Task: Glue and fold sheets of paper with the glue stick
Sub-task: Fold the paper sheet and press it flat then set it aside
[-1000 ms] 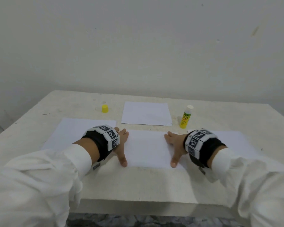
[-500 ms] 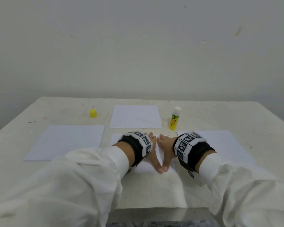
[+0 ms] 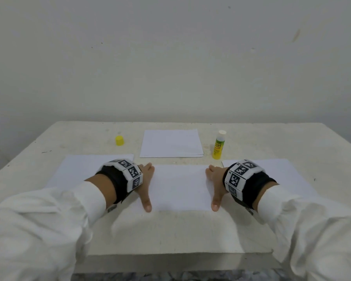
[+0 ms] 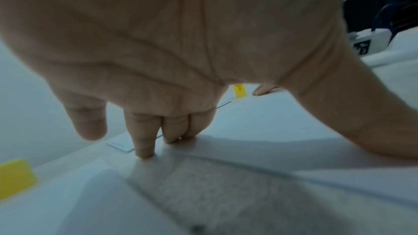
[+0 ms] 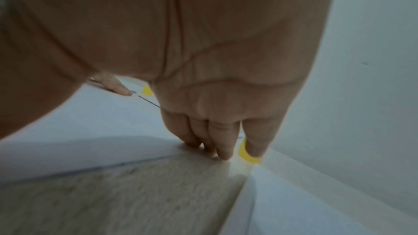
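Pale table, bare white wall

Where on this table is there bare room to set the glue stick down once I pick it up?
Bare tabletop runs along the near edge, in front of the middle sheet both hands press. More lies behind the yellow cap and right of the glue stick. The middle band is crowded: three sheets side by side, with the paper stack behind.

- Long white sleeves on both arms, cuffs ending short of the wrists.
- Black wrist straps under white bands of square black-and-white coded markers, centre-left and centre-right of frame.
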`<state>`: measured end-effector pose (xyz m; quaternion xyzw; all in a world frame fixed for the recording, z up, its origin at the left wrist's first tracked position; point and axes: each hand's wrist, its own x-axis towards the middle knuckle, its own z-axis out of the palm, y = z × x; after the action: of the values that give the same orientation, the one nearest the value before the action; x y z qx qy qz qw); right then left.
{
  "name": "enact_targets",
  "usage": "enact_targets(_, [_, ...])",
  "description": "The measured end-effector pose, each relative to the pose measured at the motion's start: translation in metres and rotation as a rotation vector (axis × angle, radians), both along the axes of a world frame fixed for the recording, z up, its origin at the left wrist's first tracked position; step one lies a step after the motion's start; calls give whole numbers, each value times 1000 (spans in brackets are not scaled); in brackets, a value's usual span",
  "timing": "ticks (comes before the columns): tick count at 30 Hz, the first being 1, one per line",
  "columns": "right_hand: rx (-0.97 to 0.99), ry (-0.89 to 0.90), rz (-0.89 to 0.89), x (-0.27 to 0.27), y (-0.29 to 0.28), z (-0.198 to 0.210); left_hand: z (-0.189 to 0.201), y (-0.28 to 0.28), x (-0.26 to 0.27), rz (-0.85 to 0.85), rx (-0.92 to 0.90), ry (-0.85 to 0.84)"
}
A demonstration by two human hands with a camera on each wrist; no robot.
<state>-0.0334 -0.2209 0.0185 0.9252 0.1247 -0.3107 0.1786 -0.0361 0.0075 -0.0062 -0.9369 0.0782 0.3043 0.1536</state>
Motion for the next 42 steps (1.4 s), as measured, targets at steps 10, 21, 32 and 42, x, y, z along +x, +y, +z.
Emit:
enact_targets(10, [34, -63, 304, 1, 102, -25, -8, 22, 5, -69, 57, -65])
enact_targets(21, [123, 87, 287, -2, 99, -23, -8, 19, 6, -3, 43, -34])
enact_targets(32, [65, 61, 71, 7, -2, -8, -3, 20, -1, 14, -56, -80])
enact_targets(42, [110, -11, -2, 15, -4, -22, 5, 16, -6, 51, -92, -64])
